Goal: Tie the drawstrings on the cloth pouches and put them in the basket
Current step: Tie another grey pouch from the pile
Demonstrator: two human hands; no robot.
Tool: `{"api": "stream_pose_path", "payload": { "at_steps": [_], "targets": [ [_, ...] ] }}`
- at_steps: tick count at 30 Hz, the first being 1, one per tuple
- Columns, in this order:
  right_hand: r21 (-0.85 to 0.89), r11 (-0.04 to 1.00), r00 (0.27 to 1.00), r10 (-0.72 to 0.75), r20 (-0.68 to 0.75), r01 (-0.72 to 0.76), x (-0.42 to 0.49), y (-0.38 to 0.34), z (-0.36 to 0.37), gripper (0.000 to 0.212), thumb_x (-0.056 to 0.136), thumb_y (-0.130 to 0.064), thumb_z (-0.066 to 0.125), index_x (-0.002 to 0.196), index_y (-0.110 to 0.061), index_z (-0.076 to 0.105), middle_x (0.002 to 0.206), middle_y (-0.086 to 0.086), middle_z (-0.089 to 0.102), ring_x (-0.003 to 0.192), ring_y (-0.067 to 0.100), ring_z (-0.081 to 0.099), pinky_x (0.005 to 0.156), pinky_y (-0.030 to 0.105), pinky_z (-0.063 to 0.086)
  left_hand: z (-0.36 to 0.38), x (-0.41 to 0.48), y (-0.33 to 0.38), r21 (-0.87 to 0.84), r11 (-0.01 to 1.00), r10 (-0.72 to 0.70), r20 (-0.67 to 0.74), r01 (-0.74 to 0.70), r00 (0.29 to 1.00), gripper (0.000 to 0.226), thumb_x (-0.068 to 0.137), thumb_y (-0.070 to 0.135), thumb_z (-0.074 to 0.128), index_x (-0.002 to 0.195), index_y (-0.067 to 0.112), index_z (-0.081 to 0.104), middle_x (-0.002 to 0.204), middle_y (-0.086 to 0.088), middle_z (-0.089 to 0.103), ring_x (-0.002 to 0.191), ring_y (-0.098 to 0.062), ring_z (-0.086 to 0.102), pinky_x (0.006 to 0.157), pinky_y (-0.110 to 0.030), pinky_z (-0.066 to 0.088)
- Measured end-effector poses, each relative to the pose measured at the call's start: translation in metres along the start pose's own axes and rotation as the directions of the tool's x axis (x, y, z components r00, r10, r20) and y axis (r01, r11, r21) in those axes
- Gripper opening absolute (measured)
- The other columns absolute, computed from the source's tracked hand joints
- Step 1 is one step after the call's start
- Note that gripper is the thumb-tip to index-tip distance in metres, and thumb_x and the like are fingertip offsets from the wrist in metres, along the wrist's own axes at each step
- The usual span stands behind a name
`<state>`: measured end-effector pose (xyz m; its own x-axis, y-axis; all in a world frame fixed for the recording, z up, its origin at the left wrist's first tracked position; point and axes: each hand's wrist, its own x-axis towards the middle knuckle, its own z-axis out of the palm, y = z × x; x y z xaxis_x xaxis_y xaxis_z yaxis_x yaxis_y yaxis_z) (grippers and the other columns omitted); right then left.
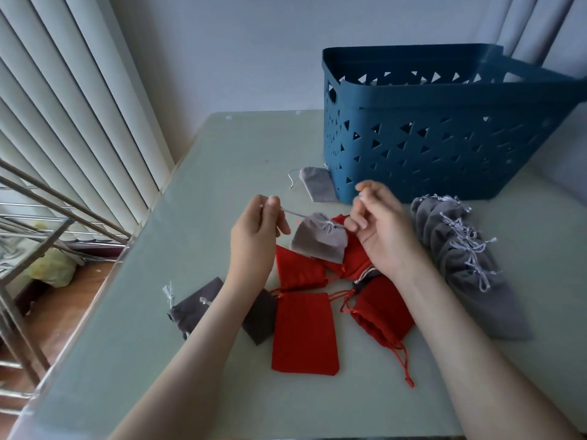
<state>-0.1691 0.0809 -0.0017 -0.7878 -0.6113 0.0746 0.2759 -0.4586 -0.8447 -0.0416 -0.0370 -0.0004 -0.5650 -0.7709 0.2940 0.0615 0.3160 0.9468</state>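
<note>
Items, left to right:

1. Dark grey pouch [197, 308]: flat on the glass-topped table [222, 160], near edge, partly under the left forearm. Its pale cord sticks out at its left corner.

2. Left hand [257, 230]: fingers curled, thumb and forefinger pinching one pale drawstring [293, 213]. The string runs taut, rightward and slightly down, to item 3.

3. Light grey pouch [319, 241], the one in work: between the two hands, over the red pouches. The neck is gathered and points up-right; the long axis slopes down-left from there. Neck lies nearer the right hand, body nearer the left.

4. Red pouches [305, 335]: several in a loose pile below both hands, mouths and cords slack; judged untied.

5. Small grey pouch [319, 185]: flat on the table, touching the basket's near-left corner, outside it.

6. Right hand [378, 227]: fingers loosely curled, thumb just beside the gathered neck. The fingertips are blurred, so I cannot tell whether it holds the second string.

7. Blue plastic basket [444, 138]: behind the hands and to the right, closer to the right hand; contents not visible.

8. Row of grey pouches [460, 246]: overlapping, far right, bows showing; judged tied, not yet in the basket.

Judgement: the knot wants an opposite pull, rightward from the neck, along the string's line.
</note>
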Motion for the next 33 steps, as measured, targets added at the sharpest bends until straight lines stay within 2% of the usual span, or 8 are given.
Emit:
{"api": "stream_pose_path", "payload": {
  "at_steps": [4, 7, 10, 13, 15, 19, 25, 33],
  "targets": [
    [-0.544, 0.822, 0.967, -0.034, 0.251, 0.17, -0.011, 0.006, 0.007, 0.019, 0.086, -0.027, 0.06, 0.105, -0.03, 0.059, 0.086, 0.003, 0.06, 0.066, 0.006, 0.052, 0.063, 0.018, 0.04, -0.001, -0.003, 0.01, -0.059, 0.993, 0.109, 0.112, -0.103, 0.988, 0.025, 0.1, 0.013, 0.042, 0.077, 0.016, 0.052, 0.062, 0.005, 0.045, 0.058, -0.003, 0.042, 0.06, -0.012, 0.035],
    [-0.659, 0.727, 0.958, 0.005, 0.288, 0.195, -0.016, 0.011, 0.018, 0.017, 0.079, -0.04, 0.063, 0.091, -0.029, 0.067, 0.08, 0.014, 0.063, 0.072, 0.025, 0.054, 0.07, 0.037, 0.043, 0.0, -0.007, 0.016, -0.23, 0.966, 0.164, 0.185, -0.12, 0.969, 0.015, 0.098, 0.002, 0.043, 0.088, 0.006, 0.053, 0.069, -0.002, 0.055, 0.064, -0.003, 0.053, 0.066, -0.013, 0.042],
    [-0.624, 0.758, 0.955, 0.007, 0.296, 0.188, -0.02, 0.011, 0.02, 0.03, 0.074, -0.05, 0.062, 0.09, -0.024, 0.067, 0.084, 0.032, 0.057, 0.073, 0.029, 0.054, 0.074, 0.043, 0.044, -0.003, -0.007, 0.021, -0.444, 0.894, 0.091, 0.295, 0.052, 0.951, 0.011, 0.094, 0.004, 0.048, 0.086, 0.007, 0.054, 0.072, -0.001, 0.064, 0.051, -0.007, 0.047, 0.052, -0.017, 0.039],
    [-0.51, 0.844, 0.941, 0.017, 0.338, 0.168, -0.023, 0.005, 0.018, 0.032, 0.081, -0.042, 0.062, 0.095, -0.012, 0.065, 0.08, 0.028, 0.055, 0.08, 0.026, 0.053, 0.082, 0.052, 0.043, -0.005, -0.005, 0.024, -0.529, 0.83, 0.011, 0.334, 0.178, 0.943, 0.006, 0.089, 0.006, 0.053, 0.085, 0.01, 0.054, 0.079, -0.007, 0.067, 0.041, -0.007, 0.031, 0.04, -0.015, 0.028],
    [-0.457, 0.873, 0.93, 0.013, 0.367, 0.168, -0.022, 0.004, 0.017, 0.027, 0.087, -0.03, 0.061, 0.096, -0.004, 0.062, 0.076, 0.013, 0.056, 0.079, 0.022, 0.053, 0.083, 0.048, 0.046, -0.004, -0.005, 0.025, -0.49, 0.857, -0.005, 0.301, 0.159, 0.954, 0.011, 0.091, 0.003, 0.053, 0.083, 0.011, 0.055, 0.078, -0.007, 0.066, 0.04, -0.006, 0.029, 0.038, -0.015, 0.027],
    [-0.4, 0.898, 0.913, -0.005, 0.408, 0.183, -0.025, 0.002, 0.023, 0.01, 0.088, -0.019, 0.057, 0.081, -0.015, 0.063, 0.069, -0.001, 0.055, 0.066, 0.005, 0.049, 0.067, 0.016, 0.041, -0.002, -0.007, 0.025, -0.358, 0.931, 0.001, 0.193, 0.069, 0.981, 0.016, 0.093, 0.0, 0.051, 0.083, 0.012, 0.056, 0.073, 0.002, 0.066, 0.05, -0.002, 0.047, 0.05, -0.014, 0.037],
    [-0.304, 0.935, 0.931, -0.064, 0.36, 0.182, -0.022, 0.002, 0.024, 0.007, 0.083, -0.018, 0.063, 0.082, -0.024, 0.066, 0.079, 0.005, 0.058, 0.079, 0.014, 0.054, 0.075, 0.021, 0.045, 0.003, -0.009, 0.019, -0.154, 0.988, 0.011, 0.224, 0.024, 0.975, 0.013, 0.091, 0.009, 0.06, 0.081, 0.017, 0.062, 0.074, 0.012, 0.063, 0.072, -0.003, 0.057, 0.068, -0.015, 0.044],
    [-0.408, 0.89, 0.949, -0.079, 0.304, 0.204, -0.02, 0.007, 0.022, 0.019, 0.089, -0.004, 0.058, 0.088, -0.023, 0.059, 0.076, -0.012, 0.057, 0.074, 0.004, 0.052, 0.072, 0.016, 0.045, 0.008, -0.011, 0.016, 0.044, 0.998, 0.027, 0.273, -0.041, 0.962, 0.015, 0.09, 0.02, 0.061, 0.076, 0.025, 0.058, 0.06, 0.021, 0.06, 0.055, -0.006, 0.042, 0.054, -0.019, 0.034]
  ]
}}
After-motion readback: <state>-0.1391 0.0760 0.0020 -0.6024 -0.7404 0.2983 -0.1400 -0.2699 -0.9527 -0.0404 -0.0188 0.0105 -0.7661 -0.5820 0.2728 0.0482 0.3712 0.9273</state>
